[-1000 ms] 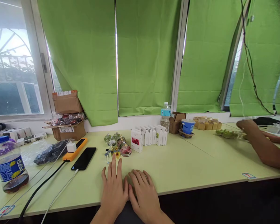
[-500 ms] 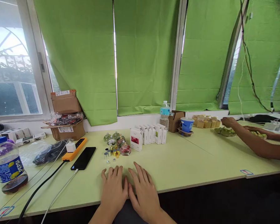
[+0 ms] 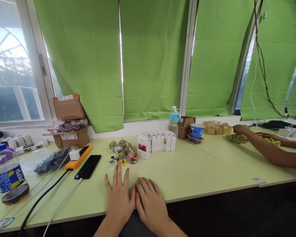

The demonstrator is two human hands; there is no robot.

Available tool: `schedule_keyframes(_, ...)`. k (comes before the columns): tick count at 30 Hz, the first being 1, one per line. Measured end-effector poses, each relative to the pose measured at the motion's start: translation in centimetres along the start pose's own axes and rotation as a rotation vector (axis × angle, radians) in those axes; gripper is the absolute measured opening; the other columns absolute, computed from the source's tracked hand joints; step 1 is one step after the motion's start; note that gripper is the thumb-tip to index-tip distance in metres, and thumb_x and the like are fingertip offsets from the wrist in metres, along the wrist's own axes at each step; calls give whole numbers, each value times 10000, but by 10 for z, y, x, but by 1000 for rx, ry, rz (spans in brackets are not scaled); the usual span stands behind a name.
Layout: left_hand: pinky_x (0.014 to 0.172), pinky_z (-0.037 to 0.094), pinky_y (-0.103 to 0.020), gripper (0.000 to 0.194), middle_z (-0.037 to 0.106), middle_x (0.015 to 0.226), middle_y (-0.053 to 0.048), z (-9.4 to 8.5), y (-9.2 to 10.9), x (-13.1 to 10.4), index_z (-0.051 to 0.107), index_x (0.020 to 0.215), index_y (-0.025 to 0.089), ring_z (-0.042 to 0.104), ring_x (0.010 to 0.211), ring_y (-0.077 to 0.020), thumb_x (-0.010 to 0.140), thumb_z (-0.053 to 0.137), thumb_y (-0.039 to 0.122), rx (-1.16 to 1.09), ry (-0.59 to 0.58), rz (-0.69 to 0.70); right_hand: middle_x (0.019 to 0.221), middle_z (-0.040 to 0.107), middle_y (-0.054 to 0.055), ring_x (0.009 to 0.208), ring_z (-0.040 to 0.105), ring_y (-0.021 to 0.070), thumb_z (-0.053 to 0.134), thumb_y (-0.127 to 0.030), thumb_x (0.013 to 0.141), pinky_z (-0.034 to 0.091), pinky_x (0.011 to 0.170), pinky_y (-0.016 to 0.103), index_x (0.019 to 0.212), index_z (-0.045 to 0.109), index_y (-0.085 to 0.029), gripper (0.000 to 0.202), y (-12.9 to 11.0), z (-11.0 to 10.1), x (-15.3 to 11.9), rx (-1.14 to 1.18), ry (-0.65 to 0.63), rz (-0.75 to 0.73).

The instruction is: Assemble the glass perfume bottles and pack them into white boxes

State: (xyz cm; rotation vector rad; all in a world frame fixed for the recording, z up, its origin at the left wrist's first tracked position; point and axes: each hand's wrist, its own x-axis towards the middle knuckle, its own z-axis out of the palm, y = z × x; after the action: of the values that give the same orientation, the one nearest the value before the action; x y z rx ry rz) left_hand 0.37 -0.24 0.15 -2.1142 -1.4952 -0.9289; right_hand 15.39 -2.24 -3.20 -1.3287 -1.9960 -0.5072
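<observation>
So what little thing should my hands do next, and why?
I'd probably slide your left hand a little forward to the small silver and gold pieces, because its fingers point toward them, it looks empty, and they stand nearer to it than the white boxes do.

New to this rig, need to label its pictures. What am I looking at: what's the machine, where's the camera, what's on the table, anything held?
There is no machine: the left hand and right hand are a person's own bare hands. Every picture comes from one camera worn on that person's head, facing forward and down.

On the table, beyond the hands, are gold and silver pieces, glass bottles and white boxes. To the left are a phone, power strip and Pepsi bottle; farther back, a water bottle and blue tub.

Both hands rest palm down, thumbs together, apparently holding nothing. The arm at far right is another person's.
</observation>
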Motion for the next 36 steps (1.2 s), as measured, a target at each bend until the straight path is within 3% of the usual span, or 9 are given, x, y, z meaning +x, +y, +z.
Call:
schedule_keyframes(2,1154,107,-660,534,252,1607,-154,0,0,0,448,1452,230,253,1461,-334,945,457,401,-6,-13,-13,1288,628,39,1197,535,258,474,-312,949,330,1093,448,1198,603,-261,286,-1,-3,0,-3,-18,-4)
schedule_keyframes(7,1139,163,-671,350,611,1292,-100,-1,0,-2,636,1206,247,505,1249,-287,967,394,327,-94,-209,-19,1413,544,80,1287,485,270,471,-318,953,342,1102,440,1295,566,-237,363,-2,-13,2,-55,-60,6)
schedule_keyframes(15,1135,139,-694,299,626,1215,-77,-5,2,-1,659,1119,249,520,1207,-284,948,418,298,-97,-225,-32,1610,251,125,1461,256,334,481,-245,898,311,1124,513,1448,427,-201,554,-3,-20,6,-147,-19,-25)
schedule_keyframes(17,1140,118,-697,295,633,1205,-80,-6,2,0,665,1102,247,524,1208,-288,951,422,316,-84,-214,-27,1584,316,122,1447,286,336,481,-246,903,283,1136,523,1412,469,-204,511,-3,-20,6,-139,-29,-22)
schedule_keyframes(21,1164,97,-673,316,556,1367,-144,-10,2,1,668,1137,216,429,1342,-327,935,475,363,-33,-119,4,1361,591,79,1276,498,284,477,-280,937,298,1122,478,1264,592,-229,350,-2,-15,3,-77,-87,-26)
schedule_keyframes(26,1177,126,-633,325,422,1509,-157,-15,4,2,661,1158,206,347,1410,-336,939,480,364,-21,-13,64,1303,620,79,1223,520,286,488,-294,937,312,1095,472,1215,612,-220,313,-1,-11,1,-60,-94,-14)
schedule_keyframes(28,1165,177,-615,305,485,1454,-148,-15,4,2,668,1132,209,404,1363,-330,940,476,349,-29,-42,53,1301,618,76,1221,518,284,483,-294,939,310,1094,471,1221,608,-223,316,-2,-12,2,-57,-89,-16)
schedule_keyframes(32,1026,399,-461,283,655,1150,-84,-12,3,2,677,1044,224,572,1092,-253,965,413,289,-94,-225,56,1297,619,73,1201,530,276,474,-299,944,325,1085,462,1238,602,-236,327,-3,-14,3,-49,-83,5)
schedule_keyframes(36,963,410,-401,284,645,1097,-64,-9,2,1,664,1055,230,560,1052,-236,967,396,256,-119,-262,49,1381,563,80,1275,485,283,486,-336,942,339,1087,454,1287,578,-245,368,-3,-16,4,-54,-61,25)
